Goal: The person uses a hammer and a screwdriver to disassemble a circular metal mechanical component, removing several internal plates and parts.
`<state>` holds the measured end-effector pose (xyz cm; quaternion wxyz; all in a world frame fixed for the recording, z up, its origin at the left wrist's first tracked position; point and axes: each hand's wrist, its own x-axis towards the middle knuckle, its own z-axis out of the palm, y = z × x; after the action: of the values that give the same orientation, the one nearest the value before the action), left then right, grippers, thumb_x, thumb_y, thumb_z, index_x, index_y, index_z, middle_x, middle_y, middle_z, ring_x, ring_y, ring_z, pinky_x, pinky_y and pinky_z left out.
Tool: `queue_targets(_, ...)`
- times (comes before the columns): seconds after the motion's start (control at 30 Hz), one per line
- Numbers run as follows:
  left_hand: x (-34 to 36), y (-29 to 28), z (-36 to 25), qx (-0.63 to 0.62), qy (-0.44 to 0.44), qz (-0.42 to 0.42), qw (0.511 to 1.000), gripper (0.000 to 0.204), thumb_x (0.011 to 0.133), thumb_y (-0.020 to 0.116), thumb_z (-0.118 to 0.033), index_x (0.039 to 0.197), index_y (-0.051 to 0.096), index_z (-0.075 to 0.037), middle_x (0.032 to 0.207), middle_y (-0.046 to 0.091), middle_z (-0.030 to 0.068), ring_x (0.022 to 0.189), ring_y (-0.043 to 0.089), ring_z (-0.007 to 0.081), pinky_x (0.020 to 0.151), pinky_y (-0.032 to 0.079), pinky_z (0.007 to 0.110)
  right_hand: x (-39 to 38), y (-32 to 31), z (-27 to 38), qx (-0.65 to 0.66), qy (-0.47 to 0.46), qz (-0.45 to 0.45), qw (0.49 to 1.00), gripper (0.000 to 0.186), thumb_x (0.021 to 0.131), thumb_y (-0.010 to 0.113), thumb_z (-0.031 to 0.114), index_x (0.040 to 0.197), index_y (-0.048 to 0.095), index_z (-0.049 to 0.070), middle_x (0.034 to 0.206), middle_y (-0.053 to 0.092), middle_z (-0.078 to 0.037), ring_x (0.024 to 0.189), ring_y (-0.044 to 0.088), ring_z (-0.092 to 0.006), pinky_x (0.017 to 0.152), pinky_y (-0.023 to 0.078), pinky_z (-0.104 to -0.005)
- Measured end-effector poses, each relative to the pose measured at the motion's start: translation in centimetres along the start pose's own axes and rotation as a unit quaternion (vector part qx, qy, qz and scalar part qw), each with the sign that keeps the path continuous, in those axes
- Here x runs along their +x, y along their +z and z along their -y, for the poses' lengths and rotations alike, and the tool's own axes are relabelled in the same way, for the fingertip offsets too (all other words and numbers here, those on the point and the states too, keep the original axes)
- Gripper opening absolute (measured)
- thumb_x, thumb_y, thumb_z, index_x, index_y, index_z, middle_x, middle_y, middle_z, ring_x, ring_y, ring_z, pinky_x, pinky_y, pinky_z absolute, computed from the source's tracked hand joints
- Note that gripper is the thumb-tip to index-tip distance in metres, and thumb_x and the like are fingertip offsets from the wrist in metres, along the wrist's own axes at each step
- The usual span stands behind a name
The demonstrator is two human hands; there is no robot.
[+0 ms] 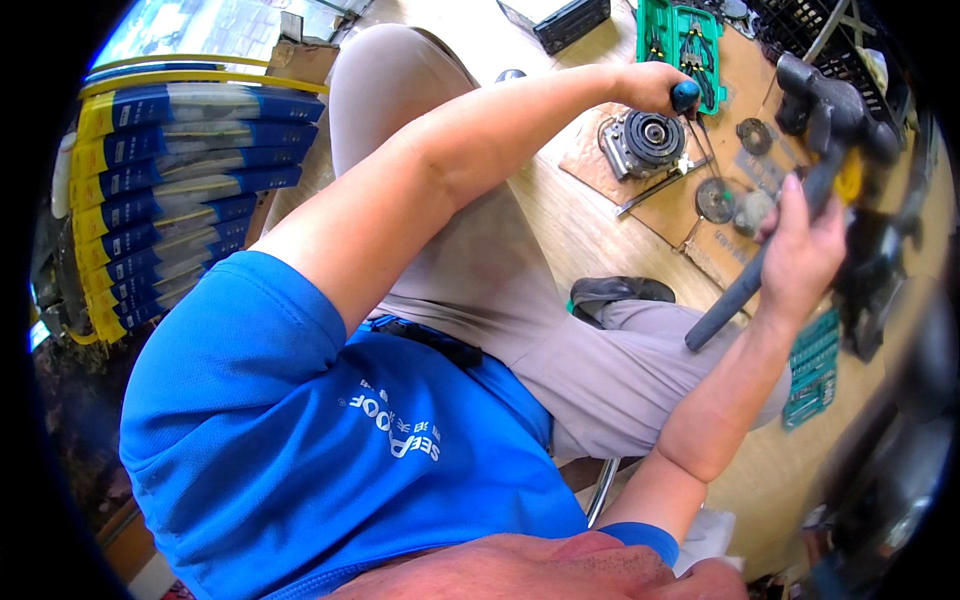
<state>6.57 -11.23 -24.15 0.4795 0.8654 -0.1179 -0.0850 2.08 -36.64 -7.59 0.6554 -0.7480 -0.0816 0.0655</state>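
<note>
My left hand (648, 88) is stretched out and closed round a screwdriver-like tool (685, 96) with a blue and black handle. Its thin shaft seems to point down beside a machine part with a black round pulley (650, 138) on a metal housing. My right hand (803, 252) grips a hammer (735, 298) by its dark handle, above my right knee. The hammer's dark head is raised at the far end and blurred. On cardboard (735, 255) under the pulley lie a metal bar (664, 186) and two flat round discs (715, 200), with a pale round piece (752, 212).
A green case (712, 60) of pliers lies open beyond the pulley. Near my right knee is a teal socket-set case (812, 370). Black crates (800, 25) stand at far right. Blue and yellow packages (190, 190) are stacked at left. My shoe (625, 290) rests on the floor.
</note>
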Motion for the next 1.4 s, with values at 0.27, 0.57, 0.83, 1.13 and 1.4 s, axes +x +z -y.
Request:
queue_targets(0.27, 1.1, -0.7, -0.7, -0.112, -0.112, -0.009, 0.987, 0.029, 0.071, 0.067, 0.002, 0.099, 0.067, -0.005, 0.096, 0.068, 0.0035, 0.089, 0.061, 0.0151, 0.08, 0.051, 0.03, 0.1, -0.2, -0.4, -0.018, 0.024, 0.009, 1.0, 0.023, 0.089, 0.064, 0.011, 0.109, 0.057, -0.001, 0.068, 0.053, 0.002, 0.051, 0.046, -0.0025, 0.045, 0.038, -0.0188)
queue_targets(0.57, 1.4, -1.2, 0.1, -0.212, -0.159, -0.009, 0.964, 0.028, 0.075, 0.067, 0.0, 0.103, 0.066, -0.004, 0.096, 0.069, 0.0064, 0.088, 0.065, 0.0163, 0.079, 0.055, 0.029, 1.2, 2.1, -1.6, -0.371, -0.172, 0.064, 0.91, 0.028, 0.084, 0.067, 0.02, 0.105, 0.059, 0.004, 0.082, 0.066, -0.019, 0.076, 0.066, -0.0348, 0.066, 0.05, -0.0424)
queue_targets(0.83, 2.4, -1.2, 2.1, -0.224, -0.168, -0.021, 0.96, 0.028, 0.076, 0.067, 0.001, 0.104, 0.068, -0.001, 0.095, 0.069, 0.0075, 0.085, 0.067, 0.017, 0.078, 0.057, 0.032, 2.1, 4.6, -6.1, -0.379, -0.213, 0.055, 0.899, 0.024, 0.085, 0.064, 0.022, 0.098, 0.057, 0.004, 0.082, 0.064, -0.023, 0.076, 0.062, -0.0433, 0.066, 0.048, -0.0501)
queue_targets(1.13, 1.8, -0.8, 0.6, -0.21, -0.155, -0.029, 0.965, 0.024, 0.073, 0.068, 0.002, 0.096, 0.066, -0.002, 0.092, 0.068, 0.0056, 0.079, 0.063, 0.0161, 0.071, 0.053, 0.029, 1.7, 4.2, -5.2, -0.337, -0.178, 0.016, 0.925, 0.027, 0.084, 0.066, 0.023, 0.1, 0.059, 0.002, 0.082, 0.065, -0.022, 0.076, 0.065, -0.0379, 0.068, 0.049, -0.0445)
queue_targets(1.4, -1.4, -1.3, -2.8, -0.086, -0.054, -0.015, 0.995, 0.031, 0.07, 0.07, 0.004, 0.1, 0.063, -0.004, 0.097, 0.069, 0.0049, 0.092, 0.063, 0.0154, 0.084, 0.05, 0.031, 0.7, 0.4, -0.8, -0.228, -0.2, -0.03, 0.952, 0.022, 0.085, 0.068, 0.015, 0.099, 0.061, 0.0, 0.078, 0.066, -0.008, 0.068, 0.061, -0.0148, 0.066, 0.049, -0.0298)
